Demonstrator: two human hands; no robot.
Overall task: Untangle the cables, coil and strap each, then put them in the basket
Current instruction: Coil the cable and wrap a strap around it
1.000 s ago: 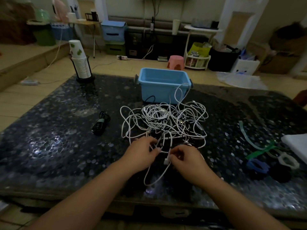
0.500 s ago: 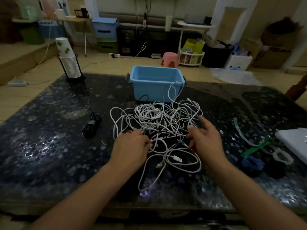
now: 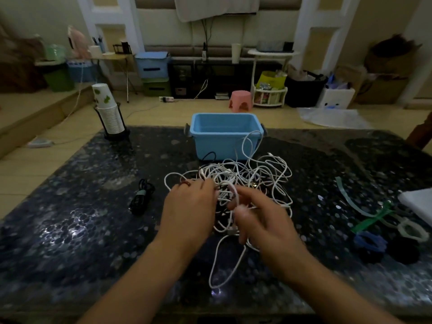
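Observation:
A tangle of white cables (image 3: 254,174) lies on the dark table just in front of the blue basket (image 3: 224,139), with one loop leaning against the basket's front wall. My left hand (image 3: 189,206) is at the tangle's left side, fingers curled into the strands and gripping them. My right hand (image 3: 261,218) is blurred at the near side of the tangle. It pinches a white strand between thumb and fingers. A loose white loop (image 3: 224,260) hangs toward the table's near edge. A black cable (image 3: 141,197), coiled and strapped, lies apart on the left.
Straps lie at the right: a green one (image 3: 371,220), a blue ring (image 3: 369,242), a white ring (image 3: 411,230) and a black one (image 3: 406,253). A white sheet (image 3: 418,202) sits at the right edge. A cup stack in a holder (image 3: 109,113) stands at the back left corner.
My right hand came back from the tangle's right edge to its near middle and took hold of a strand. The left hand moved forward into the pile. The view tilted upward.

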